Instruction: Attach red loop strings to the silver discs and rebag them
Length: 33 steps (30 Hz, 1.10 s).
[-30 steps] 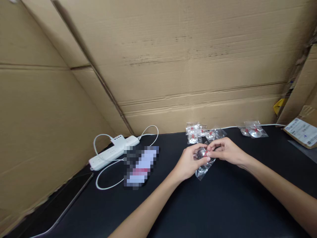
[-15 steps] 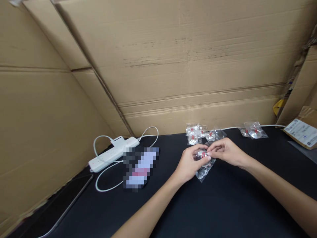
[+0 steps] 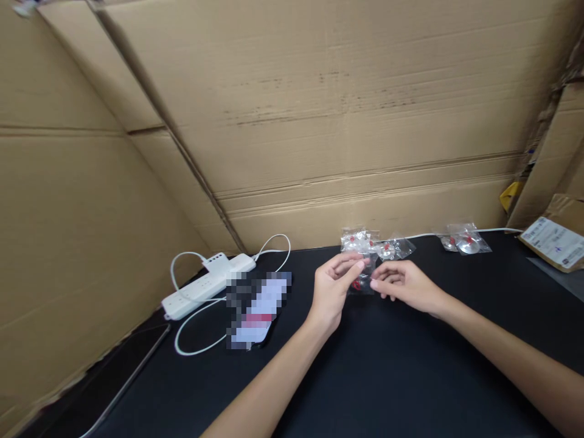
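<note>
My left hand [image 3: 331,283] pinches the upper part of a small clear plastic bag between thumb and fingers. Inside the bag hangs a shiny round metal piece with a red part [image 3: 356,284], partly hidden behind the hand. Close to the bag's right side, my right hand [image 3: 406,286] has its fingers loosely curled and a small gap between thumb and forefinger. Behind my hands lie several similar bagged metal discs with red centres [image 3: 353,240], and one beside them [image 3: 387,249] sits in its own bag.
Two more bagged discs [image 3: 468,242] lie at the back right, near a labelled cardboard package [image 3: 554,243]. To the left are a white power strip [image 3: 191,296] with looping cables and a phone with a blurred screen [image 3: 262,310]. Cardboard walls [image 3: 365,134] enclose the black tabletop [image 3: 387,377].
The bagged metal piece was held flat between both hands; now it hangs from my left hand, turned and shifted slightly left. My right fingers have loosened and drawn apart from it.
</note>
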Tool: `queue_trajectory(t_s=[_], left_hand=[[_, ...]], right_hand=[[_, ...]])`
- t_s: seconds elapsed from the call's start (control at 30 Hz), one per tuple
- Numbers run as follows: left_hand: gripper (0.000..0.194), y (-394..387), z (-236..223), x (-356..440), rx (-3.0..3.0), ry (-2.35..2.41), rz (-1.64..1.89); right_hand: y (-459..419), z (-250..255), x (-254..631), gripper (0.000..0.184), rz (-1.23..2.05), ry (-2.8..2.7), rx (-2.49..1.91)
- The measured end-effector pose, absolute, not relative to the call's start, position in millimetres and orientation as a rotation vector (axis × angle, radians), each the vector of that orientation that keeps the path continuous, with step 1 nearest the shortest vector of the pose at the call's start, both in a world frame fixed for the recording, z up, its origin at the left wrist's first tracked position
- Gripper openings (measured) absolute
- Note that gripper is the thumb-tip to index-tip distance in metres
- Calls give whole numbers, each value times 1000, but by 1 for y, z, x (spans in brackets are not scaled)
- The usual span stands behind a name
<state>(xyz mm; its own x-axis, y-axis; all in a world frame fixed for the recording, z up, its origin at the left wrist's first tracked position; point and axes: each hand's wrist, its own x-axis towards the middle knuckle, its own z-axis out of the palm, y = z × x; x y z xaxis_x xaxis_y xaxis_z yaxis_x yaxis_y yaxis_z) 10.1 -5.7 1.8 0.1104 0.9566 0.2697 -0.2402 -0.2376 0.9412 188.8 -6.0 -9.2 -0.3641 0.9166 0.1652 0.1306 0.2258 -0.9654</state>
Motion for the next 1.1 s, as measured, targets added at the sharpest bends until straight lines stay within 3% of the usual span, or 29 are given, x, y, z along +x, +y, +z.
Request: queue_trajectory(t_s=[0.23, 0.4, 0.63, 0.83, 1.1], left_hand=[[47, 1, 2, 2, 1329, 752, 1167], [39, 9, -5, -6, 1456, 846, 936], [28, 16, -17, -6, 1520, 920, 1026], [21, 11, -5, -2, 1631, 914, 1092], [21, 6, -4, 3, 1618, 932, 1132]], right_hand=[[-2, -18, 188, 16, 959, -1598, -903], [5, -22, 192, 20, 934, -1448, -909], [10, -30, 194, 27, 1213, -1516, -931], [13, -34, 199, 20, 1031, -1620, -1045], [7, -21, 199, 24, 1043, -1483, -911]])
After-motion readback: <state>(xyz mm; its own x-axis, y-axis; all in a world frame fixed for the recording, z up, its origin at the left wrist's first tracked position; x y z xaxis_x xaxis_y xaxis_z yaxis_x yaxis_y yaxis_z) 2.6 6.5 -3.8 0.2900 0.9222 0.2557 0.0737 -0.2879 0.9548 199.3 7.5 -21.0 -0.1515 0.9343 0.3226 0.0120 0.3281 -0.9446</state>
